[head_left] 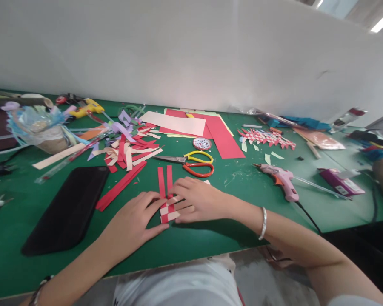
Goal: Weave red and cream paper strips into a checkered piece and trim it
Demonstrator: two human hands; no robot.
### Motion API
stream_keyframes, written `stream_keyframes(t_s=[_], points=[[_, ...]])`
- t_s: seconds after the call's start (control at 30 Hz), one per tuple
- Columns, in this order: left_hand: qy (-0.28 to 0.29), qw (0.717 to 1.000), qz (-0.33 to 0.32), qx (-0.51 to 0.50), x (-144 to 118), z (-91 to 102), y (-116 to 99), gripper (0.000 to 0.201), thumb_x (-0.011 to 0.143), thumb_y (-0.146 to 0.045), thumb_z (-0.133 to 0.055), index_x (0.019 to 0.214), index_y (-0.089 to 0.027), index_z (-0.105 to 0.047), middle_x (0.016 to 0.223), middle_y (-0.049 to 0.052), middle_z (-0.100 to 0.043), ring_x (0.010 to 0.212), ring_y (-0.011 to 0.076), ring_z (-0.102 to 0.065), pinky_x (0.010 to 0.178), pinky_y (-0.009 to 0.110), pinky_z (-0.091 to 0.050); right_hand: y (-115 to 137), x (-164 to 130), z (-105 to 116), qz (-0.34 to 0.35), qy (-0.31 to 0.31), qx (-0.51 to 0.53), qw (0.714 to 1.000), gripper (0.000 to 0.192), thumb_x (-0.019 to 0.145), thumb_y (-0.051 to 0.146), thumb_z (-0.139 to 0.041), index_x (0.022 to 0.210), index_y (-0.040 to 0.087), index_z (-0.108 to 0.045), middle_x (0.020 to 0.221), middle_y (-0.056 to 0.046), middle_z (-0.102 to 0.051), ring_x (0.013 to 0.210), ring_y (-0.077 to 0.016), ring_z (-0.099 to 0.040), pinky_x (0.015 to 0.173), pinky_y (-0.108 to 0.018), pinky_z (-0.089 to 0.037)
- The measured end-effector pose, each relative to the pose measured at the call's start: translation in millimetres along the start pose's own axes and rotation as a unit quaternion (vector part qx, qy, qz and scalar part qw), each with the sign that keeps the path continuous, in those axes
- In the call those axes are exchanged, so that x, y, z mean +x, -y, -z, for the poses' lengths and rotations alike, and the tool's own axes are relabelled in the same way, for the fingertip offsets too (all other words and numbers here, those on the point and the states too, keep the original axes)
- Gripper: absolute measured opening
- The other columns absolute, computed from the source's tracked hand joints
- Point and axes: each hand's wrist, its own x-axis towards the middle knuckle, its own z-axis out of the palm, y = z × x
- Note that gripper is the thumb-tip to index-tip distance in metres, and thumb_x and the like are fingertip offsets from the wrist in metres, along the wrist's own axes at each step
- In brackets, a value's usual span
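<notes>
Green table (242,178), left hand (132,223) and right hand (194,199) spread flat, pressing woven paper strips (166,199)

A green worktop (230,238) is carrying craft supplies. Scissors (191,163) with yellow and red handles are lying near its centre, and a red paper sheet (223,138) is lying behind them. A pink glue gun (282,180) is resting to the right. A black pouch (67,210) is lying at left, beside a heap of cut strips (127,148). A yellow glue gun (87,107) is sitting at the far left.
</notes>
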Motion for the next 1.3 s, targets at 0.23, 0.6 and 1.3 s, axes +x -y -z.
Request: stream_keyframes(t_s=[0.23,0.6,1.3], points=[[0.017,1.000,-0.006,0.014,1.5,0.4,2.0,0.044,0.084,-0.054,-0.049,0.106,-0.017,-0.062,0.103,0.010,-0.059,0.090,0.0262,-0.057,0.074,0.037,-0.049,4.8,-7.6,-19.2,-0.027,0.003,-0.037,0.999,0.045,0.079,0.042,-0.062,0.113,0.014,-0.052,0.105,-0.009,-0.055,0.092,-0.0217,-0.049,0.081,-0.036,-0.044],[0.050,0.998,-0.036,0.021,6.5,6.3,10.6,0.046,0.086,-0.052,-0.047,0.113,-0.017,-0.059,0.111,0.010,-0.061,0.098,0.0262,-0.057,0.082,0.038,-0.046,10.6,-9.0,-21.8,-0.040,-0.015,-0.037,0.998,0.040,0.080,0.044,-0.060,0.106,0.014,-0.054,0.107,-0.010,-0.055,0.092,-0.0216,-0.047,0.080,-0.035,-0.043],[0.014,1.000,-0.013,-0.011,2.9,2.0,9.3,0.029,0.080,-0.049,-0.056,0.076,-0.020,-0.053,0.106,0.008,-0.061,0.092,0.0247,-0.058,0.075,0.035,-0.047,13.0,-7.9,-28.1,-0.045,-0.035,-0.011,0.998,0.027,0.083,0.038,-0.057,0.099,0.016,-0.054,0.103,-0.008,-0.057,0.092,-0.0200,-0.048,0.079,-0.032,-0.038]])
